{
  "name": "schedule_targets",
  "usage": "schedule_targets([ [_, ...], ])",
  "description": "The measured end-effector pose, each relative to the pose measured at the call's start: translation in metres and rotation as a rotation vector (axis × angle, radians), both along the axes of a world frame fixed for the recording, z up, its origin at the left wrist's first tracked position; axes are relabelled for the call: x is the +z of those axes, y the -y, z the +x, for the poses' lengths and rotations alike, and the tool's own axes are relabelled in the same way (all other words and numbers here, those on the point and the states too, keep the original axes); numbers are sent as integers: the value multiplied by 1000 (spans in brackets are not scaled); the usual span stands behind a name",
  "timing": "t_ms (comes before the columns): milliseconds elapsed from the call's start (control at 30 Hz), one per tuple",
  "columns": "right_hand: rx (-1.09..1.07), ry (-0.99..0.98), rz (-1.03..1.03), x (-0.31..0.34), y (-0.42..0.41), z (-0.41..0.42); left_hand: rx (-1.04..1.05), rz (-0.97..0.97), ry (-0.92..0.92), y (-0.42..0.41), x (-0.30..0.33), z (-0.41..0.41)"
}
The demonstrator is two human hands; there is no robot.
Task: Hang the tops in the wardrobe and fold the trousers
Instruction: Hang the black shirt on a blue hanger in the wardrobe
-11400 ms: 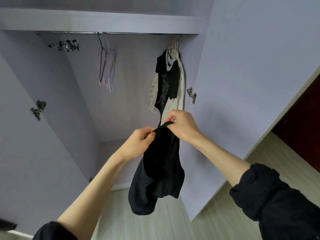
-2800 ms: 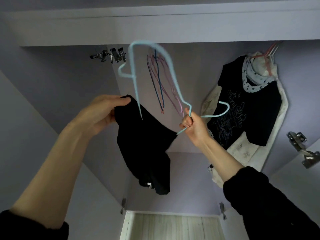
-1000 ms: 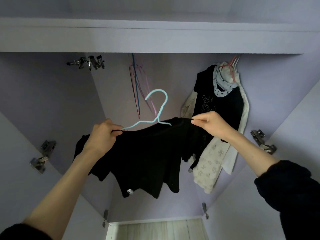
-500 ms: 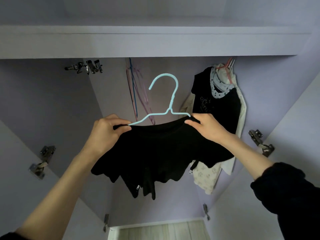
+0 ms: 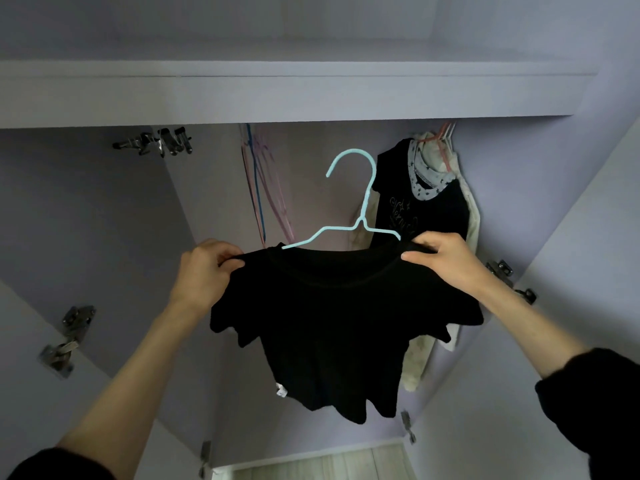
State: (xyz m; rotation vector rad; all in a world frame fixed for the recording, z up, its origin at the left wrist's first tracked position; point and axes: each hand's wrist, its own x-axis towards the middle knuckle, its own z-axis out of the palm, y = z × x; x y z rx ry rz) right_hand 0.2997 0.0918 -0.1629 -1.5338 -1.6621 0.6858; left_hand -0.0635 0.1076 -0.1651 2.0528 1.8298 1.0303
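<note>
Dim, flat light in here, cool purple cast over the wardrobe [image 5: 104,220]. Shelf [image 5: 277,95] catches more light than the recess below. Black top [image 5: 332,323] reads as near-solid shadow, hardly any fold detail. Wide-angle bend at edges, walls splay outward. Focus soft-ish, no glare.

Open gap at 12 o'clock, flanked by empty hangers [image 5: 258,188] at 11 and hung clothes [image 5: 429,202] at 1.

Black top [image 5: 332,317] now squarely on hanger [image 5: 360,216].
</note>
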Motion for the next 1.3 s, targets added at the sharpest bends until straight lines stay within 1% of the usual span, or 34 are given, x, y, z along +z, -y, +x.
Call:
schedule_targets([
  [100,46,-27,-56,2,7,7,14,5,-34,-2,0,2],
  [167,28,-16,-61,2,11,10,-38,-11,-101,-3,-1,8],
  [233,17,4,-51,2,14,12,-181,-65,-178,-2,-3,16],
  [267,11,21,-44,4,16,13,-272,-94,-184,-2,-4,25],
  [300,13,40,-38,5,18,14,-341,-122,-163,-1,-4,33],
  [367,2,73,-28,6,23,17,-387,-120,-93,1,-6,52],
  [433,-22,100,-18,7,30,23,-343,-69,-66,1,-9,71],
  [567,-104,195,5,8,42,47,-206,30,-98,-1,-8,95],
  [700,-220,325,25,-1,55,80,-151,109,-75,-5,-3,105],
  [800,-217,403,87,-6,61,87,-158,106,-60,-7,-2,116],
  [900,-181,415,115,-9,60,82,-170,128,-50,-6,-2,126],
  [1000,-197,382,112,-13,58,80,-208,91,-21,-7,-3,132],
  [1167,-291,328,135,-11,56,79,-283,-22,97,-16,-9,140],
  [1233,-327,363,109,-6,52,81,-331,-38,53,-18,-10,145],
  [1300,-345,423,78,-5,47,83,-361,-15,-30,-20,-9,148],
])
